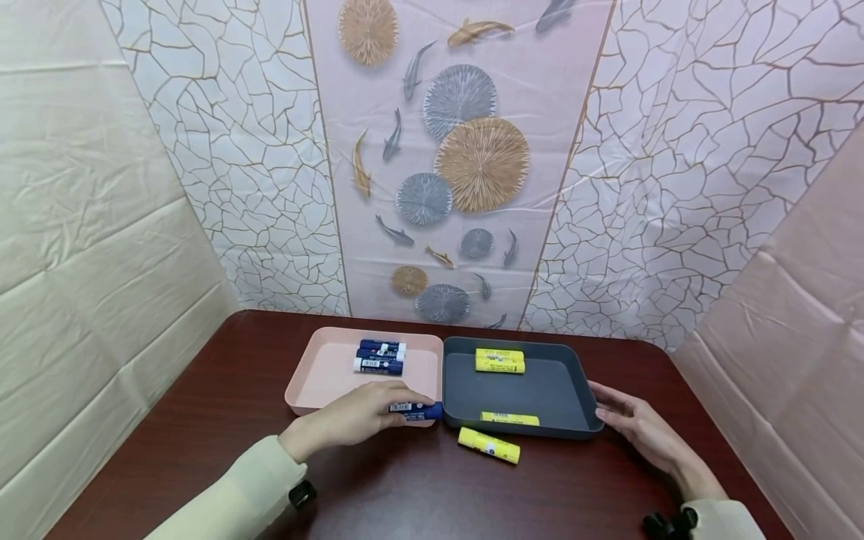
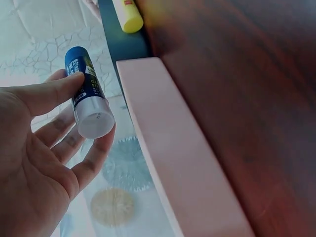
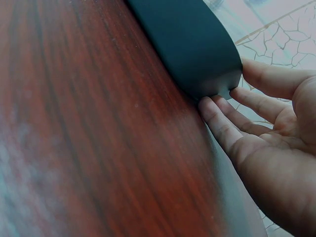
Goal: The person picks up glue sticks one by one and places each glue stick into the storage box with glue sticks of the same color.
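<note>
My left hand point(image 1: 361, 412) pinches a blue glue stick point(image 2: 86, 81) with a white cap between thumb and fingers. In the head view this glue stick is just above the front rim of the pink tray point(image 1: 310, 375). Three more blue glue sticks point(image 1: 379, 366) lie side by side toward the back of that tray. The fingertips of my right hand point(image 1: 641, 431) touch the right side of the dark grey tray point(image 1: 547, 397), near its front corner, with the fingers extended. Two yellow glue sticks point(image 1: 499, 366) lie at the back of the grey tray, and another point(image 1: 510, 418) lies along its front wall.
One more yellow glue stick point(image 1: 489, 445) lies slanted on the brown table point(image 1: 432, 495), in front of the grey tray. The two trays stand side by side. A patterned cloth point(image 1: 459, 225) hangs behind the table, with pale cloths at both sides.
</note>
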The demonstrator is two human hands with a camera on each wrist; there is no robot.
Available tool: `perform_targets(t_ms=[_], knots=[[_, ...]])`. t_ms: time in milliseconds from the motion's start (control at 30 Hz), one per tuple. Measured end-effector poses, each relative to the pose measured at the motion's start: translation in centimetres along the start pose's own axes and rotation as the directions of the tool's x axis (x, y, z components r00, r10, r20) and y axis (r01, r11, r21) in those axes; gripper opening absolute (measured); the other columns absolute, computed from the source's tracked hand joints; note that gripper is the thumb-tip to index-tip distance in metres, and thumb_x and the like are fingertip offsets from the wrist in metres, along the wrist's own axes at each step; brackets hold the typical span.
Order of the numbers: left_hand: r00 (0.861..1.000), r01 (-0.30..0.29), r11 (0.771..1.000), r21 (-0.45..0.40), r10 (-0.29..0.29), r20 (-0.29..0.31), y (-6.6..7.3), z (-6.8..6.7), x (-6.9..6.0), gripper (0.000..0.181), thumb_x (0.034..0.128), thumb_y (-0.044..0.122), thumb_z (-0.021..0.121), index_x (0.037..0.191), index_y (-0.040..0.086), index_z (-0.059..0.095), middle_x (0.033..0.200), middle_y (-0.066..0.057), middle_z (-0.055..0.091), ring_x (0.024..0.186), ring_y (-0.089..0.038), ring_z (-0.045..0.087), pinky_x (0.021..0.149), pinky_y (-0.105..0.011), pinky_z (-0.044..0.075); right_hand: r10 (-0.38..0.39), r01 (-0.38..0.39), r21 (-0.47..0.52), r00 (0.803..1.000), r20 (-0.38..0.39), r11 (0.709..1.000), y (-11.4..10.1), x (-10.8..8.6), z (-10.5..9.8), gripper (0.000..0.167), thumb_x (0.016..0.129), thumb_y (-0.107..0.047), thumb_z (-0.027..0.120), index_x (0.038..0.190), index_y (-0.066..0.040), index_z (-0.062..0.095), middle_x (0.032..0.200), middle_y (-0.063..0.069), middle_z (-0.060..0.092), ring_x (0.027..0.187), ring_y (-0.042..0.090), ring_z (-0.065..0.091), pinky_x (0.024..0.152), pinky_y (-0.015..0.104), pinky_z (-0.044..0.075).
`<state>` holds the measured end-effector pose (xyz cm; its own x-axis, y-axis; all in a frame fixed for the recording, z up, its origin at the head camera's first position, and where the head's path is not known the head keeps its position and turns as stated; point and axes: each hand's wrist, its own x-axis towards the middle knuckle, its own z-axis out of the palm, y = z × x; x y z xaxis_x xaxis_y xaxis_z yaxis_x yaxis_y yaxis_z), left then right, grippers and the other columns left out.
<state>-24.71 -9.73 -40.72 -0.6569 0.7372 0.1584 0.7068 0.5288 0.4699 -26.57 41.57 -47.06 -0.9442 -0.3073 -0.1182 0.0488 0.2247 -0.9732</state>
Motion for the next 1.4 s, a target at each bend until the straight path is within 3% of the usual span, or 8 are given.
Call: perform_targets(t_ms=[367, 667, 800, 1067, 1400], knots=[[0.996, 0.067, 0.998, 0.006, -0.066, -0.067, -1.3, -2.2, 0.0, 0.052, 0.1003, 0.007, 0.069, 0.147, 0.028, 0.059, 0.135, 0.001, 0.062, 0.125, -0.019, 0.06, 0.104, -0.045, 0.05, 0.0, 0.0, 0.003, 1.0, -0.001, 1.0, 0.0, 0.0, 0.0, 0.069, 0.107, -0.018, 0.059, 0.164, -0.001, 0.023, 0.167, 0.028, 0.022, 0.124, -0.002, 0.056, 0.097, 0.021, 0.05], [0.99, 0.087, 0.996, 0.032, -0.083, -0.112, -2.5, -3.9, 0.1, 0.051, 0.0959, 0.002, 0.072, 0.14, 0.024, 0.062, 0.141, -0.005, 0.059, 0.124, -0.022, 0.059, 0.102, -0.046, 0.05, -0.003, 0.003, 0.003, 1.0, -0.003, 1.0, -0.1, -0.1, 0.1, 0.069, 0.107, -0.017, 0.059, 0.164, -0.001, 0.024, 0.166, 0.028, 0.023, 0.125, -0.001, 0.056, 0.098, 0.02, 0.05], [0.989, 0.072, 0.996, 0.05, -0.064, -0.132, -2.9, -4.4, 0.4, 0.052, 0.0924, -0.001, 0.075, 0.137, 0.023, 0.063, 0.139, -0.005, 0.06, 0.12, -0.021, 0.059, 0.099, -0.044, 0.052, -0.001, 0.001, 0.002, 1.0, -0.006, 1.0, -0.1, 0.0, 0.1, 0.069, 0.107, -0.017, 0.06, 0.164, -0.001, 0.024, 0.166, 0.028, 0.024, 0.125, -0.001, 0.056, 0.098, 0.02, 0.05], [0.991, 0.042, 0.997, 0.066, -0.033, -0.132, -4.0, -5.4, 0.8, 0.053, 0.0903, -0.005, 0.075, 0.136, 0.017, 0.061, 0.134, -0.006, 0.063, 0.12, -0.023, 0.062, 0.099, -0.047, 0.052, -0.01, 0.01, 0.007, 1.0, -0.008, 1.0, -0.2, 0.0, 0.2, 0.068, 0.107, -0.017, 0.059, 0.164, -0.001, 0.024, 0.166, 0.029, 0.024, 0.125, 0.0, 0.057, 0.098, 0.021, 0.05], [0.992, 0.105, 0.994, 0.043, -0.102, -0.074, -5.8, -5.6, 1.1, 0.055, 0.09, -0.008, 0.073, 0.138, 0.016, 0.061, 0.128, -0.01, 0.064, 0.11, -0.024, 0.061, 0.096, -0.046, 0.052, 0.002, -0.002, -0.001, 1.0, -0.001, 1.0, 0.0, 0.0, 0.1, 0.07, 0.107, -0.019, 0.06, 0.165, -0.002, 0.023, 0.167, 0.028, 0.023, 0.125, 0.0, 0.056, 0.098, 0.021, 0.05]])
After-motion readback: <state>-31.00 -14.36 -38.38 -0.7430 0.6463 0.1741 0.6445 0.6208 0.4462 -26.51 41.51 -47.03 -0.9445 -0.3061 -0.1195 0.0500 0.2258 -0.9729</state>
